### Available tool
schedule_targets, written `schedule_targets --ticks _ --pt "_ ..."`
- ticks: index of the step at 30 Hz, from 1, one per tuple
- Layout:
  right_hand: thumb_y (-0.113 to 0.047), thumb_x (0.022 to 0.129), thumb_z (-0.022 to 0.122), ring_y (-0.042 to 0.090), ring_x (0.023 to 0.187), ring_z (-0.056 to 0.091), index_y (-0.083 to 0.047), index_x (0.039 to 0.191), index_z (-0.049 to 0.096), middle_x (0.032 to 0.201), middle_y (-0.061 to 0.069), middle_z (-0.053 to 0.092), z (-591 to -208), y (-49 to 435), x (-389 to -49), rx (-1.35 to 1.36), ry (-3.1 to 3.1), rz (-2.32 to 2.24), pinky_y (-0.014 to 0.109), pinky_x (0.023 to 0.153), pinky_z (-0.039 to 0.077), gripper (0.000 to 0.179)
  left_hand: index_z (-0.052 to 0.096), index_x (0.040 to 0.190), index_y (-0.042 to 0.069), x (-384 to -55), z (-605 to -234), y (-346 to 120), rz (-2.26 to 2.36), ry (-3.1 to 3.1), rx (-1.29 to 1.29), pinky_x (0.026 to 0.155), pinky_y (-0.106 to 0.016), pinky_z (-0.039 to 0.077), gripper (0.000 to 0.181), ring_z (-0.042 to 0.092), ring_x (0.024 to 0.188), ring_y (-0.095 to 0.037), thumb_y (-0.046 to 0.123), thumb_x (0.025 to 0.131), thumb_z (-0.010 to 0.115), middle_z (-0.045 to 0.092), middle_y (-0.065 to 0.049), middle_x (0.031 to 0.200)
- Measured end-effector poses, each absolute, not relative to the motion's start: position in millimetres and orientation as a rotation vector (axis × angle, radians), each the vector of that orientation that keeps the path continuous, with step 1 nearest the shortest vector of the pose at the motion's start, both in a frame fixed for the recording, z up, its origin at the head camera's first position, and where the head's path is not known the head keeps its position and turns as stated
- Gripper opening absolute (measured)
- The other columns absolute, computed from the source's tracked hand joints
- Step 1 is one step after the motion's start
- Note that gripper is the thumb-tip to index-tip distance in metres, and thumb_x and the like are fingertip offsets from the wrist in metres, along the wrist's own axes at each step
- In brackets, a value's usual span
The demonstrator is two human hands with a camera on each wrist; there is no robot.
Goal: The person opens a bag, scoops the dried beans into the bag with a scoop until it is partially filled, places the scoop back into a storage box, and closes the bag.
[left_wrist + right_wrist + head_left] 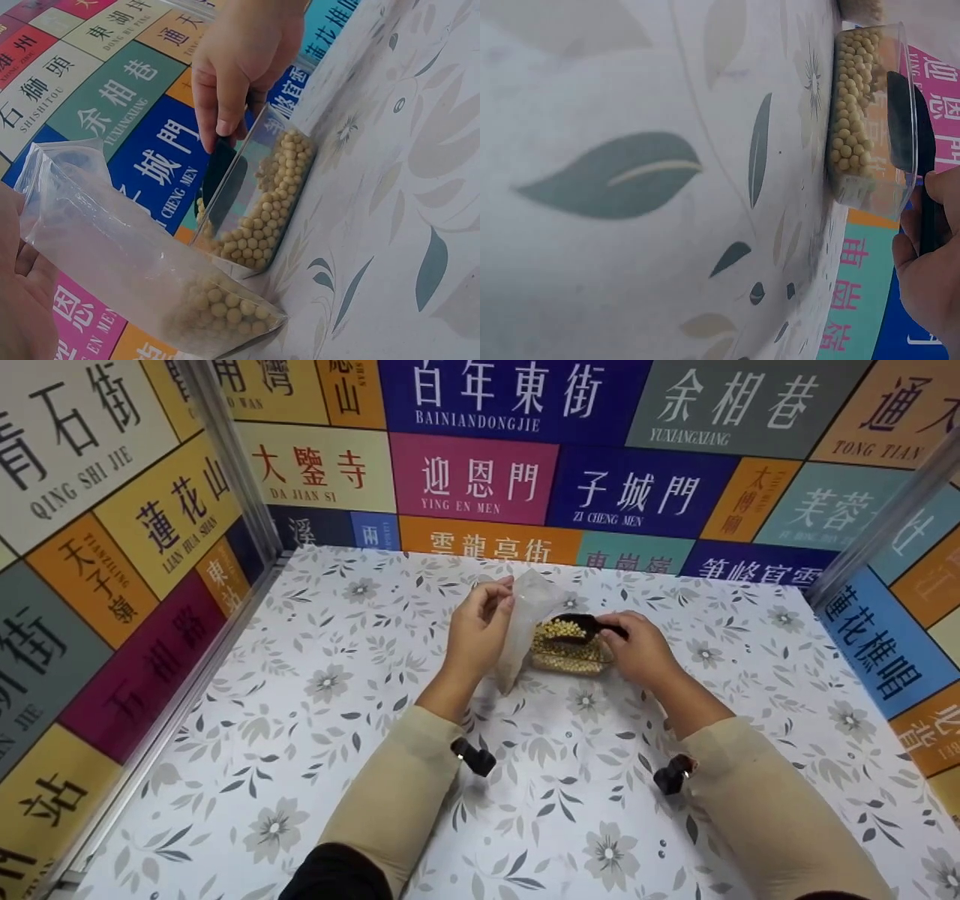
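Observation:
My left hand [478, 626] holds a clear zip bag [525, 604] by its upper part. Pale yellow soybeans [225, 309] lie in the bag's bottom corner, which hangs low by the table in the left wrist view. To the bag's right stands a clear plastic box [889, 199], partly filled with more soybeans [849, 112]. With fingers and thumb, my right hand [641, 649] grips the handle of a black scoop [587, 624]. The scoop carries a heap of soybeans and is over the box, its front end close to the bag.
Beneath everything is a table [525, 810] with a white cloth of grey flowers and leaves. Panels [472, 476] with coloured street-name signs rise along the back and both sides. Metal posts [240, 457] stand at the corners. A small black device [474, 756] sits on each sleeve.

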State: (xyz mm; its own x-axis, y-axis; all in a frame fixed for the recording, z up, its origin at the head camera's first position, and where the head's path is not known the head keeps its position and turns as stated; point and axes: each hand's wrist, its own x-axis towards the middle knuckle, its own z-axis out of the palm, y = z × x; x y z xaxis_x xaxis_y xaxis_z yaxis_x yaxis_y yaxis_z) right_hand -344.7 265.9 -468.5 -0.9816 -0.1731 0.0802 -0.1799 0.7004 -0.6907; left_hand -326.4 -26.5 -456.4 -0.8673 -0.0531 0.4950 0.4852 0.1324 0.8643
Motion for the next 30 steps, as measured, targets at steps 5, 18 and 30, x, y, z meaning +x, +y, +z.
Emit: schedule_targets --ticks 5,18,30 --pt "-0.026 0.114 0.053 0.032 0.141 0.056 -0.01 0.151 0.058 0.154 0.017 0.057 -469.2 272.9 -338.5 0.171 -2.859 1.448 0.045 0.113 0.05 0.041 0.068 0.113 0.006 -325.3 -455.8 -26.8 -1.787 -2.015 -0.404 0.113 -0.021 0.055 0.01 0.069 0.132 -0.018 0.013 0.108 0.062 0.072 -0.008 0.142" --pt "-0.031 0.113 0.055 0.028 0.144 0.053 -0.008 0.152 0.057 0.154 0.015 0.058 -452.5 280.3 -334.0 0.085 -2.734 1.694 0.024 0.111 0.048 0.046 0.068 0.115 0.006 -324.9 -454.9 -26.4 -1.784 -2.011 -0.398 0.114 -0.025 0.055 0.013 0.068 0.134 -0.018 0.015 0.108 0.063 0.071 -0.006 0.143" --pt "-0.033 0.113 0.054 0.027 0.145 0.054 -0.01 0.155 0.054 0.156 0.016 0.056 -410.2 276.7 -336.4 0.06 -2.728 1.618 0.043 0.123 0.048 0.048 0.069 0.112 0.005 -325.4 -455.3 -25.2 -1.839 -1.966 -0.403 0.115 -0.022 0.054 0.009 0.068 0.133 -0.019 0.012 0.107 0.063 0.072 -0.007 0.142"
